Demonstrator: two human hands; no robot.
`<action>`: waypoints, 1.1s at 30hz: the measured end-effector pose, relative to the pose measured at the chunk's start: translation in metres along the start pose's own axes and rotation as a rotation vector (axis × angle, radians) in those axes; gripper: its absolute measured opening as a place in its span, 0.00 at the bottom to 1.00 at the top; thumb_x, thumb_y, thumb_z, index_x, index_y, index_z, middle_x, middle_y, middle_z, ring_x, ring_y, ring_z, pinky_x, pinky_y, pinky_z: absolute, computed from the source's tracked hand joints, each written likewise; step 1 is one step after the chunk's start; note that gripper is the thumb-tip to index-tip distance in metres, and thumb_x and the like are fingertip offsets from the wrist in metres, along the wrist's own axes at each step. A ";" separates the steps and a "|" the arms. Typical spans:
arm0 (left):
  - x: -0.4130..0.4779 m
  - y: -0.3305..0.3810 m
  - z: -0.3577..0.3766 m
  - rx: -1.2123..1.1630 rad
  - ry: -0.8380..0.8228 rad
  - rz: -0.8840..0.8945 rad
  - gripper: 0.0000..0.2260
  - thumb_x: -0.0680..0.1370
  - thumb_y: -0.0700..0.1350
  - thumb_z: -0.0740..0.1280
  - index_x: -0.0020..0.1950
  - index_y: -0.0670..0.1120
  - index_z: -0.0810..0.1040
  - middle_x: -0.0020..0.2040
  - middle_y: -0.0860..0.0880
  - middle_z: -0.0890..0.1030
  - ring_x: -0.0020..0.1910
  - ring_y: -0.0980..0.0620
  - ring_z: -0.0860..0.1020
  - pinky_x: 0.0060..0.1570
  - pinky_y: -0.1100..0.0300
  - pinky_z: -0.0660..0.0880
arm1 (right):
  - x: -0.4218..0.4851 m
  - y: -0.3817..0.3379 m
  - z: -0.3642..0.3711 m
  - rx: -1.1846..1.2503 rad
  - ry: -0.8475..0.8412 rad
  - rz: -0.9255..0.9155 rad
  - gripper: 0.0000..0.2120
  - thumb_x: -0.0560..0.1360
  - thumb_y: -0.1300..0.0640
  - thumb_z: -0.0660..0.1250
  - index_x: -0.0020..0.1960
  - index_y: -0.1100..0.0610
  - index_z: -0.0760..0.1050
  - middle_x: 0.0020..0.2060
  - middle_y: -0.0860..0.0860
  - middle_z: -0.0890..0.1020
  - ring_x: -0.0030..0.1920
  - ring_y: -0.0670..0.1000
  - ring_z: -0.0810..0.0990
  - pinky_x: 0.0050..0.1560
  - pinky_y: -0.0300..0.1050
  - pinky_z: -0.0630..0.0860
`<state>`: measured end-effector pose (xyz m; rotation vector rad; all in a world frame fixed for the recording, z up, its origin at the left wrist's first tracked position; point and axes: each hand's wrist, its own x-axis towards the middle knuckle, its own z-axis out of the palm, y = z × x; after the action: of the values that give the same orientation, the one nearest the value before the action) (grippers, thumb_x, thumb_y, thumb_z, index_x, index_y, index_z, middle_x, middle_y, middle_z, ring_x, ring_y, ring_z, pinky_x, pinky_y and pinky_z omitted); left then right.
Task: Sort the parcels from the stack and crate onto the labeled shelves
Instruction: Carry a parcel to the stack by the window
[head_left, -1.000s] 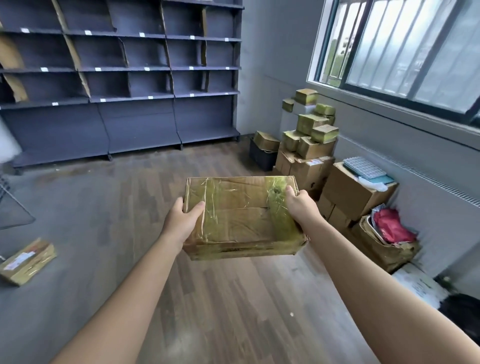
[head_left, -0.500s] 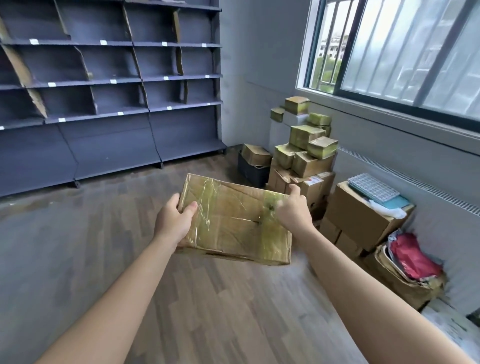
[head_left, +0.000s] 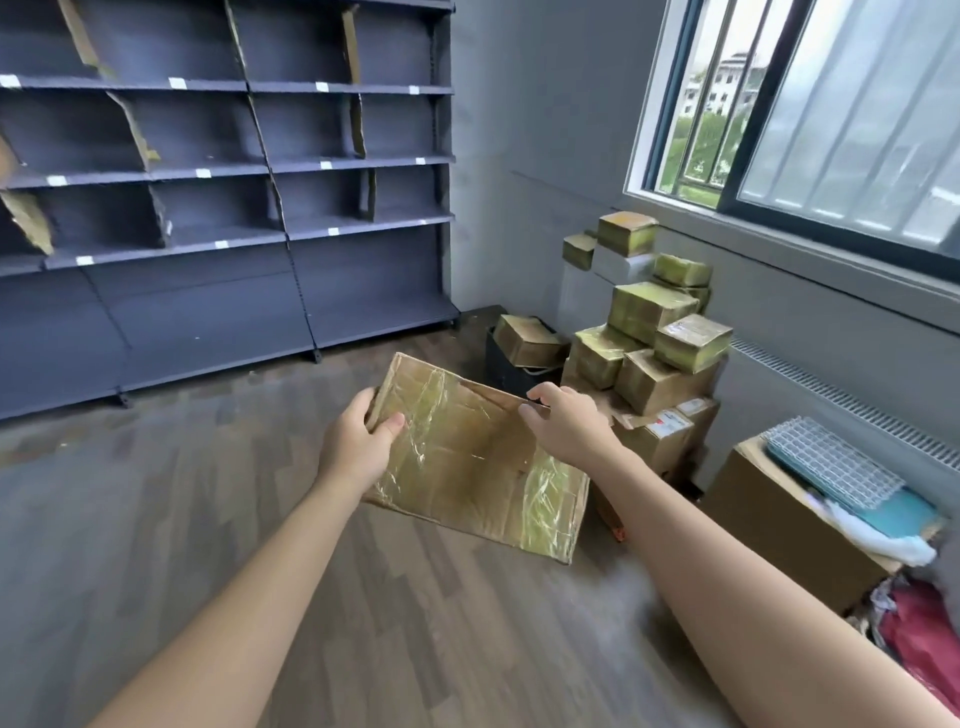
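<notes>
I hold the parcel (head_left: 478, 457) out in front of me with both arms stretched forward and my forearms bare. My left hand (head_left: 363, 447) grips the parcel's left edge: the thumb (head_left: 390, 423) lies across the taped top face and the other fingers wrap underneath, out of sight. My right hand (head_left: 571, 431) reaches over the far right edge, knuckles up, its fingers (head_left: 537, 404) bent down over that edge and clasping it. The parcel hangs in the air above the floor (head_left: 415, 623), tilted, its near right corner lowest and its wide face turned up towards me. It touches nothing but my hands. Just beyond it stands the crate (head_left: 500, 364), and the stack (head_left: 649, 353) rises to the right below the window. The shelves (head_left: 234, 171) stand well apart on the left.
</notes>
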<state>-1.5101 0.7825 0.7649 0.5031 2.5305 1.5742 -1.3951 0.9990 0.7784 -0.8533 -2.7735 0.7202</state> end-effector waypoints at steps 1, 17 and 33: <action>0.024 -0.005 0.006 -0.034 -0.008 -0.007 0.14 0.79 0.44 0.67 0.64 0.49 0.74 0.53 0.52 0.81 0.54 0.47 0.79 0.59 0.50 0.75 | 0.022 0.002 0.002 -0.002 -0.003 0.020 0.21 0.79 0.39 0.56 0.66 0.48 0.72 0.60 0.51 0.76 0.63 0.58 0.73 0.63 0.61 0.70; 0.413 0.008 0.134 -0.186 -0.209 -0.090 0.25 0.80 0.47 0.67 0.75 0.48 0.65 0.68 0.49 0.73 0.64 0.46 0.74 0.64 0.50 0.70 | 0.365 0.028 -0.010 0.151 0.222 0.321 0.29 0.77 0.40 0.63 0.71 0.56 0.66 0.69 0.58 0.64 0.63 0.59 0.75 0.61 0.55 0.75; 0.651 0.095 0.393 0.175 -0.455 0.000 0.13 0.81 0.48 0.60 0.63 0.45 0.70 0.56 0.47 0.75 0.50 0.47 0.75 0.44 0.56 0.70 | 0.630 0.229 -0.058 0.337 0.246 0.641 0.41 0.76 0.39 0.65 0.74 0.67 0.54 0.62 0.60 0.76 0.62 0.59 0.76 0.51 0.47 0.72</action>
<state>-1.9934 1.3758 0.7194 0.7791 2.3163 1.0847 -1.7871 1.5424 0.7194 -1.6344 -2.0669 1.0456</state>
